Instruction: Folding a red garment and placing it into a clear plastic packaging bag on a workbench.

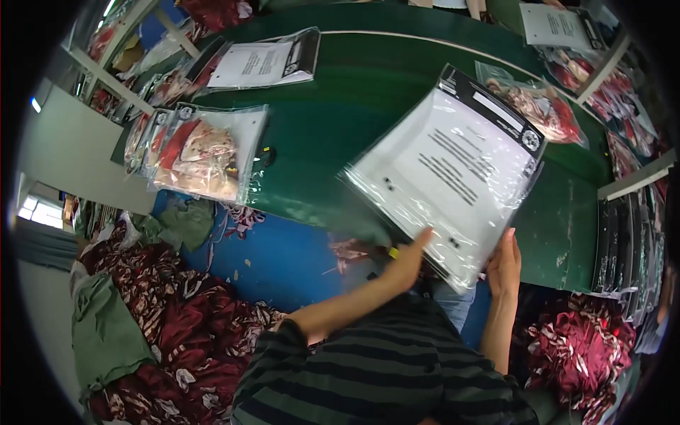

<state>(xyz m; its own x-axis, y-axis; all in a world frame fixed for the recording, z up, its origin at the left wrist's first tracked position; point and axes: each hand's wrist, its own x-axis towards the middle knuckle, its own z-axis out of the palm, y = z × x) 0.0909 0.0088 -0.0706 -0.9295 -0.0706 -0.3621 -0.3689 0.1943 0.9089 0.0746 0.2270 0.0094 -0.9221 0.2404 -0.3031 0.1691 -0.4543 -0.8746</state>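
A clear plastic package (453, 166) with a white printed sheet and a black band at its top is tilted over the front edge of the green table. My left hand (411, 262) grips its lower left edge, the thumb lying on top and the other fingers hidden beneath. Against the lower right edge is my right hand (504, 265), its fingers pointing up along the package and partly behind it. Close by on the right, a bagged red and beige patterned cloth (542, 106) lies on the table.
The green table (312, 163) carries bagged cloths (205, 152) at the left and another white-sheeted package (265, 60) farther back. Dark red fabric (191, 312) is heaped at lower left, with more (581, 347) at lower right. Metal rails (637, 173) stand at the right.
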